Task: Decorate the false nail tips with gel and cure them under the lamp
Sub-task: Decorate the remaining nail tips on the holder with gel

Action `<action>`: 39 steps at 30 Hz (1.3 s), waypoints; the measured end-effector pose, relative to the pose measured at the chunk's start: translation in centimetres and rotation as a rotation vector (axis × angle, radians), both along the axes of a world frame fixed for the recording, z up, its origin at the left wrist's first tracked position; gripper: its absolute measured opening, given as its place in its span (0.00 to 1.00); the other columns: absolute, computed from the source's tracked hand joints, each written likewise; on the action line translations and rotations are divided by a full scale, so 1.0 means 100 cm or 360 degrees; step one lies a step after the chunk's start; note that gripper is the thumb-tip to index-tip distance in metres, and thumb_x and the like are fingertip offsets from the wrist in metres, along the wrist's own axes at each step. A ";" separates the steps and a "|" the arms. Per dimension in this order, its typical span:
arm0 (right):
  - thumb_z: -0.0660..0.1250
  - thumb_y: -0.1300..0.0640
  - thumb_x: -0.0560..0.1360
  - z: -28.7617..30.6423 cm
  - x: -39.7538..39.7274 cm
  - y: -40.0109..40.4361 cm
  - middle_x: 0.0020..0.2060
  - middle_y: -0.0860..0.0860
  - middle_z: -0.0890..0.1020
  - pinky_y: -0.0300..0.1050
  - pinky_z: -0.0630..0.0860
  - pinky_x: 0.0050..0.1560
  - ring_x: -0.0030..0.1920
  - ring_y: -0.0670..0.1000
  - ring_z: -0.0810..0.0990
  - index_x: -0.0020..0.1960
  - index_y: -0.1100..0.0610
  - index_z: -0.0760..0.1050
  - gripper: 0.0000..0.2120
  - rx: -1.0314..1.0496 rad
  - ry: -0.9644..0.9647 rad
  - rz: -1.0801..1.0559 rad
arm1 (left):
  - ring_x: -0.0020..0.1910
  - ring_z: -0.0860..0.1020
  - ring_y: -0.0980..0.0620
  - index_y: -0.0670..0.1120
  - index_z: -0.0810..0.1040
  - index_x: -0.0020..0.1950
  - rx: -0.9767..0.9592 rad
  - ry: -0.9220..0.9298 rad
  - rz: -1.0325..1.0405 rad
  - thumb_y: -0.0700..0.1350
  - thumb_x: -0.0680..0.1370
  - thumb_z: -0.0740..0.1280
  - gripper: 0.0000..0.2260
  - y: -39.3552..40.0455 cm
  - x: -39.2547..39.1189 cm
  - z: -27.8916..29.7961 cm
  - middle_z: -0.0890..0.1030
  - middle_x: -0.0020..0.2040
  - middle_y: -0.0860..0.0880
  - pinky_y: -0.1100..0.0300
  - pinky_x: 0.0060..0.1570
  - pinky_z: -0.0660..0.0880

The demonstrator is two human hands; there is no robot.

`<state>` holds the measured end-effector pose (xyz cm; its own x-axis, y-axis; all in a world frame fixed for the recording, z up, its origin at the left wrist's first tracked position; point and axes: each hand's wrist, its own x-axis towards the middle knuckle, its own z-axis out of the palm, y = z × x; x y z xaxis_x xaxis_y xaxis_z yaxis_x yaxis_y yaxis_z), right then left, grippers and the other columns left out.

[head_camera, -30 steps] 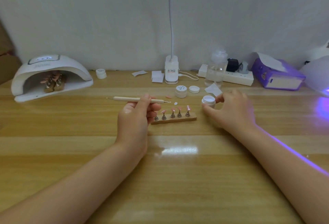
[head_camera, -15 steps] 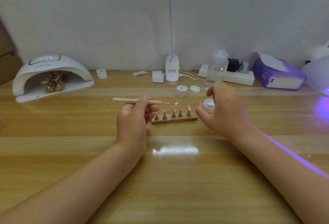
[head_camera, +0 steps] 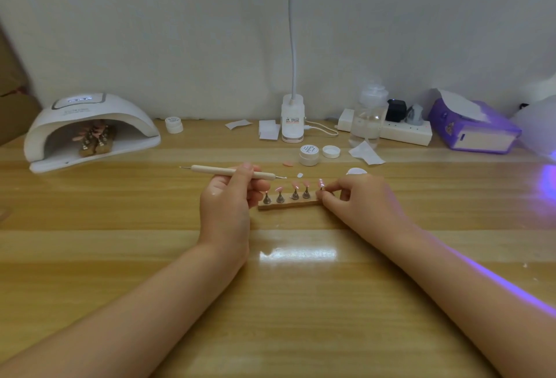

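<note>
On the wooden desk (head_camera: pixel 120 257), near its middle, a wooden strip (head_camera: pixel 288 205) carries five metal stands with pink nail tips (head_camera: pixel 294 185). Of the two hands, the left hand (head_camera: pixel 225 206) grips a dotting tool (head_camera: pixel 231 171) held level above the strip's left end; the right hand (head_camera: pixel 358 203) pinches the rightmost stand (head_camera: pixel 321 188). A white gel jar (head_camera: pixel 309 155) behind bears lid writing too small to read. At far left, a curing lamp (head_camera: pixel 90 128) shelters more tips, its casing lettering illegible.

Home nail desk: curing lamp (head_camera: pixel 90 128), tissue box (head_camera: pixel 472 128), power strip (head_camera: pixel 403 134).
</note>
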<state>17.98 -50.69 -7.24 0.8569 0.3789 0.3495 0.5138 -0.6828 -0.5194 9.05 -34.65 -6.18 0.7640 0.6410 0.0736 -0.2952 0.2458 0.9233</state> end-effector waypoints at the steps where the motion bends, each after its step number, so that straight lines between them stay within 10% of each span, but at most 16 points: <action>1: 0.67 0.49 0.74 0.000 0.000 -0.001 0.28 0.43 0.72 0.34 0.63 0.31 0.32 0.41 0.70 0.49 0.50 0.83 0.09 0.0021 0.0013 0.0015 | 0.31 0.76 0.58 0.45 0.78 0.41 0.0012 -0.0001 0.0000 0.43 0.79 0.64 0.09 0.000 0.000 -0.001 0.80 0.29 0.51 0.67 0.34 0.72; 14: 0.71 0.60 0.71 0.003 -0.015 0.005 0.27 0.43 0.75 0.33 0.66 0.34 0.30 0.42 0.72 0.41 0.53 0.82 0.03 0.0282 -0.0312 0.0231 | 0.35 0.80 0.60 0.47 0.78 0.45 0.0612 -0.0183 0.0003 0.44 0.79 0.64 0.05 -0.007 -0.005 -0.002 0.83 0.34 0.54 0.69 0.37 0.75; 21: 0.71 0.65 0.71 0.005 -0.023 0.009 0.34 0.46 0.81 0.23 0.66 0.37 0.34 0.35 0.74 0.42 0.60 0.82 0.02 0.0429 -0.0459 0.0390 | 0.41 0.81 0.50 0.58 0.78 0.44 0.1165 -0.0313 -0.0033 0.53 0.75 0.62 0.05 -0.009 -0.013 -0.002 0.82 0.41 0.52 0.55 0.42 0.78; 39: 0.72 0.65 0.70 0.002 -0.024 0.010 0.34 0.42 0.79 0.24 0.68 0.38 0.35 0.31 0.74 0.42 0.61 0.81 0.02 0.0507 -0.0542 0.0418 | 0.39 0.79 0.56 0.56 0.75 0.43 0.1352 -0.0366 -0.0051 0.50 0.74 0.60 0.04 -0.011 -0.012 -0.002 0.81 0.43 0.55 0.68 0.39 0.74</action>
<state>15.56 -49.64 -7.05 0.5657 0.3949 0.7239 0.8216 -0.3444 -0.4542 7.83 -35.75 -6.34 0.6882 0.2782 0.6700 -0.5010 -0.4858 0.7163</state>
